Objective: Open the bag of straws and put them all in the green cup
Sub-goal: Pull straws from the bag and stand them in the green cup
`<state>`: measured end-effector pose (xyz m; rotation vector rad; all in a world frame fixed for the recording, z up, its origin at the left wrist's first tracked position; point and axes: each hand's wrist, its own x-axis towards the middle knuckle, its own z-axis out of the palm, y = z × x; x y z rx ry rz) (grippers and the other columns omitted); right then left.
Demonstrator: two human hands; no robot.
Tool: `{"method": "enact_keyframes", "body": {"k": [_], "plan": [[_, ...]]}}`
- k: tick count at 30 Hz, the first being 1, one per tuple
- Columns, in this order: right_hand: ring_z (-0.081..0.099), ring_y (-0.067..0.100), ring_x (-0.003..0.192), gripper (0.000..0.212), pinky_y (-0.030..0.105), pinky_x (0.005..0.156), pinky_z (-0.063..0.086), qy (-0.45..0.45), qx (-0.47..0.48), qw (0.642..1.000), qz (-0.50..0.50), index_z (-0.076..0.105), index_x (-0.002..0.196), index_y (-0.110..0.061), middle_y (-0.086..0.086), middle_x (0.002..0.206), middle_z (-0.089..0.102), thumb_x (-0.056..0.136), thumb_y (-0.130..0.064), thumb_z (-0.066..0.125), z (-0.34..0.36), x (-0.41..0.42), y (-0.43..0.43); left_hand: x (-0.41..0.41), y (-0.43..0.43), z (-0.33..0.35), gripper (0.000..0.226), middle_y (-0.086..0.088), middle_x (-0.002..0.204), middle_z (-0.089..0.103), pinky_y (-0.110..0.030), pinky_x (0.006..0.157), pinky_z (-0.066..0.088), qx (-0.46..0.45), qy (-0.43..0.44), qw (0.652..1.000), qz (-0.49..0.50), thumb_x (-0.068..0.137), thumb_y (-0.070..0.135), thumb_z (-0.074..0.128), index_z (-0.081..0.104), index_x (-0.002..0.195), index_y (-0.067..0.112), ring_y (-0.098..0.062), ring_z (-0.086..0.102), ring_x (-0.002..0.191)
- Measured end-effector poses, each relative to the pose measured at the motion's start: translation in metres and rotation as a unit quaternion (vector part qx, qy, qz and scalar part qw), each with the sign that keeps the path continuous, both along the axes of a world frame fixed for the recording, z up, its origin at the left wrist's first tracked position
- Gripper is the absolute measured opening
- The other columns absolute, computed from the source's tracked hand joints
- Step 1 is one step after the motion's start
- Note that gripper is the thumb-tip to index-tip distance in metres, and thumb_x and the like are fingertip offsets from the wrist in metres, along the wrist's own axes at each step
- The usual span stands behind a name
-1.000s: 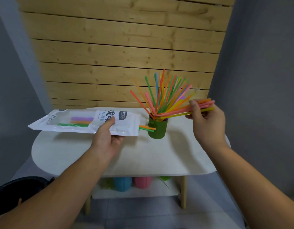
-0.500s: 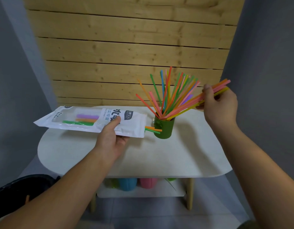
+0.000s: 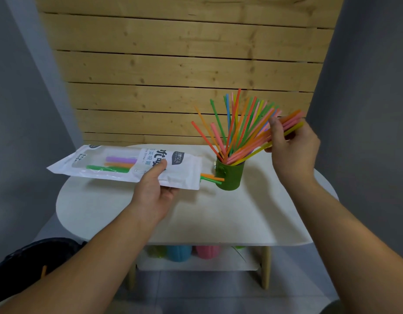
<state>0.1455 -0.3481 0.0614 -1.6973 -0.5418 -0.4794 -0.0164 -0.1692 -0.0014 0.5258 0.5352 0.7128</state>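
**Left hand on bag, right hand on straw bunch at green cup**

Wood slat wall point(image 3: 173, 64) behind, grey walls on both sides. White oval table point(image 3: 218, 218) in front of it, with a shelf point(image 3: 196, 264) underneath.

The bag point(image 3: 184, 173) is held flat above the table's left half, mouth pointing at the green cup point(image 3: 230, 175). Left hand point(image 3: 153, 191) has its grip clamped on the bag's near edge, thumb on top. Right hand point(image 3: 291, 150) has its grip clamped on a bunch point(image 3: 293, 118) of pink, orange and yellow straws, tilted, with the low ends in the cup.

The cup stands upright at table centre-right. Many straws point(image 3: 234, 123) fan out of it. A few straws point(image 3: 116, 165) lie in the bag, purple, orange and green. Two straw ends point(image 3: 213, 177) poke from the bag mouth, just beside the cup.

Blue cup point(image 3: 179, 252) and pink cup point(image 3: 207, 251) sit on the shelf.
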Motion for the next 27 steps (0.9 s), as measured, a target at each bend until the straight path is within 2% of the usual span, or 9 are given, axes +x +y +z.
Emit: {"method": "enact_keyframes", "body": {"k": [4,8,10,11,13,15,17,22,27], "plan": [[0.066,0.026,0.066,0.027,0.049,0.060,0.057,-0.003,-0.020,1.000,-0.012,0.058,0.075,-0.027,0.000,0.071,0.066,0.093,-0.047,0.060,-0.004,0.001,0.003,0.000,0.000,0.001,0.022,-0.005,0.110,0.078,-0.044,0.088,0.060,-0.003,0.003,1.000,0.007,0.093,0.005,0.067,0.065,0.109,0.019,-0.022,0.076,0.099],[0.065,0.028,0.061,0.024,0.045,0.057,0.058,0.023,-0.045,0.999,0.014,0.063,0.080,-0.020,0.000,0.067,0.064,0.093,-0.040,0.063,-0.010,0.004,0.008,0.001,-0.001,0.001,0.023,-0.006,0.112,0.078,-0.044,0.088,0.060,-0.008,0.001,1.000,0.005,0.092,0.005,0.068,0.065,0.111,0.018,-0.023,0.075,0.100],[0.066,0.022,0.058,0.024,0.036,0.047,0.057,0.045,-0.053,0.997,0.027,0.067,0.090,-0.012,0.006,0.073,0.066,0.094,-0.036,0.064,-0.013,0.007,0.011,0.001,-0.001,0.001,0.027,-0.006,0.112,0.078,-0.043,0.085,0.062,-0.010,0.000,1.000,0.005,0.092,0.004,0.068,0.064,0.115,0.019,-0.022,0.076,0.099],[0.066,0.017,0.057,0.025,0.026,0.042,0.054,0.055,-0.050,0.997,0.033,0.068,0.094,-0.008,0.008,0.075,0.068,0.095,-0.033,0.064,-0.014,0.009,0.013,0.001,-0.001,0.002,0.029,-0.006,0.112,0.078,-0.043,0.084,0.062,-0.010,0.000,1.000,0.005,0.092,0.005,0.068,0.064,0.117,0.019,-0.022,0.076,0.099],[0.067,0.007,0.055,0.019,0.016,0.044,0.051,0.065,-0.035,0.996,0.047,0.068,0.098,-0.009,0.002,0.076,0.069,0.095,-0.028,0.064,-0.015,0.011,0.014,0.000,-0.001,0.002,0.029,-0.005,0.111,0.078,-0.043,0.083,0.062,-0.008,0.001,1.000,0.004,0.092,0.005,0.068,0.064,0.117,0.019,-0.022,0.076,0.100],[0.068,0.005,0.062,0.015,0.018,0.050,0.056,0.077,-0.019,0.996,0.049,0.067,0.102,-0.013,-0.004,0.080,0.069,0.096,-0.026,0.063,-0.013,0.015,0.014,0.000,-0.002,0.002,0.027,-0.005,0.111,0.078,-0.042,0.081,0.063,-0.006,0.004,1.000,0.003,0.092,0.005,0.068,0.065,0.115,0.019,-0.022,0.076,0.100],[0.069,0.010,0.068,0.019,0.023,0.054,0.059,0.093,-0.007,0.995,0.041,0.068,0.105,-0.011,-0.001,0.083,0.070,0.097,-0.027,0.062,-0.012,0.020,0.013,0.000,-0.002,0.002,0.027,-0.006,0.112,0.078,-0.041,0.078,0.064,-0.006,0.004,1.000,0.004,0.092,0.005,0.068,0.065,0.115,0.019,-0.022,0.076,0.100],[0.064,0.015,0.062,0.025,0.015,0.045,0.051,0.110,-0.029,0.993,0.042,0.067,0.105,-0.006,0.006,0.081,0.067,0.097,-0.028,0.061,-0.017,0.028,0.014,-0.001,-0.002,0.004,0.023,-0.007,0.113,0.078,-0.042,0.080,0.063,-0.003,0.003,1.000,-0.002,0.093,0.005,0.067,0.065,0.111,0.019,-0.023,0.075,0.101],[0.067,0.017,0.067,0.026,0.016,0.047,0.053,0.128,-0.053,0.987,0.076,0.069,0.106,-0.005,0.008,0.083,0.069,0.097,-0.028,0.061,-0.023,0.026,0.013,-0.002,-0.001,0.004,0.024,-0.007,0.116,0.077,-0.044,0.087,0.061,0.002,-0.003,1.000,-0.004,0.093,0.006,0.067,0.065,0.113,0.018,-0.023,0.074,0.105]]}}
